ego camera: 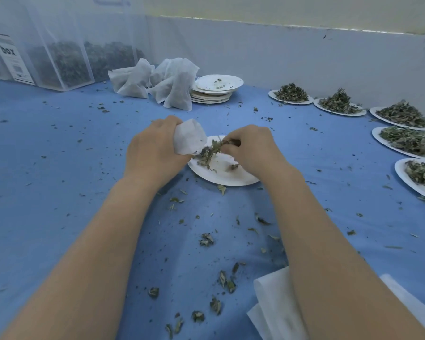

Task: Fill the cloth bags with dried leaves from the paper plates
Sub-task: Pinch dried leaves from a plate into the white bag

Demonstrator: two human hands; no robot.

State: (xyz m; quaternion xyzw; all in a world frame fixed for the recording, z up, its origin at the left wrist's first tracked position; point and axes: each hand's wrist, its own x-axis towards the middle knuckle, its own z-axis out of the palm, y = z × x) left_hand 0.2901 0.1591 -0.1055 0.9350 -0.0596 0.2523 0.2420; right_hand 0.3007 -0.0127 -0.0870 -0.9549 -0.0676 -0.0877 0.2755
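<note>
— Left side?
— Standing at the table's far left corner, clear boxes of leaves. Left hand gripping a white cloth bag, fingers curled round it, near mid-table.
— And right of that?
— Right hand pinching dried leaves over a paper plate. Sitting along the right edge, heaped plates.
</note>
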